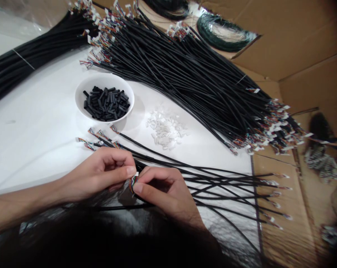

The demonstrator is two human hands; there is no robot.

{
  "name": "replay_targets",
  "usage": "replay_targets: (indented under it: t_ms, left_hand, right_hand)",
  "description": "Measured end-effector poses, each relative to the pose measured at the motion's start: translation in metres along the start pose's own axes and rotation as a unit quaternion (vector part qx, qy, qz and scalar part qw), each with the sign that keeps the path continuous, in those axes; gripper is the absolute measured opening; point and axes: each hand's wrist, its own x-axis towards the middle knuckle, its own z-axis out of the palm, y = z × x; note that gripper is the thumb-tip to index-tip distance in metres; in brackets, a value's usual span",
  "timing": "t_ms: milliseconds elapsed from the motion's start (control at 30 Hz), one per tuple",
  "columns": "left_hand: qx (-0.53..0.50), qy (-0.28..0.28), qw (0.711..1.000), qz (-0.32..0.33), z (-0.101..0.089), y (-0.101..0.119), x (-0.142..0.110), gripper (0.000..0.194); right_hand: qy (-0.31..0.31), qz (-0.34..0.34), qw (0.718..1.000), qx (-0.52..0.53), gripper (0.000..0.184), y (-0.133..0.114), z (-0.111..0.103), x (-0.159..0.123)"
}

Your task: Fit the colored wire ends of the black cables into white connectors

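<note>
Low in the middle of the head view, my two hands meet at the end of a black cable, where thin coloured wires point(133, 182) run into a small white connector point(137, 174). My left hand point(109, 169) pinches at the connector with thumb and forefinger. Closed on the wires just to the right is my right hand point(162, 188). Loose black cables point(168, 160) with wired ends lie behind and beside the hands. A white bowl point(80, 106) holds short black tubes point(107, 103), and a heap of small white connector housings point(168, 128) lies to its right.
A thick bundle of black cables point(185, 78) with white-tipped ends crosses the back of the white table point(31, 137). Another tied bundle point(23, 59) lies at the left. Cardboard point(269, 33) stands behind and right, near coils of dark wire point(224, 31).
</note>
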Motion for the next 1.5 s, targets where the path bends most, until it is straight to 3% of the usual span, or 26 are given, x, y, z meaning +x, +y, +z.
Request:
replay_targets:
  t_ms: [400,700,1167,1500]
  left_hand:
    - [0.008,-0.005,1.000,0.014,-0.0019,-0.0002,0.0001,0.030]
    - [0.051,0.026,0.998,0.012,-0.0006,-0.0006,-0.0022,0.029]
    - [0.080,0.004,0.996,0.043,-0.0007,-0.0001,-0.0010,0.026]
    - [0.119,-0.002,0.991,0.059,-0.0025,0.0001,-0.0009,0.026]
  right_hand:
    - [0.005,0.004,1.000,0.002,0.026,-0.0018,0.0005,0.0019]
    - [0.005,0.007,1.000,-0.011,0.028,-0.0043,0.0010,0.0023]
    - [-0.026,-0.032,0.999,0.015,0.024,0.0029,-0.0022,0.0035]
    - [-0.031,-0.016,0.999,0.028,0.024,0.0015,-0.0028,0.0055]
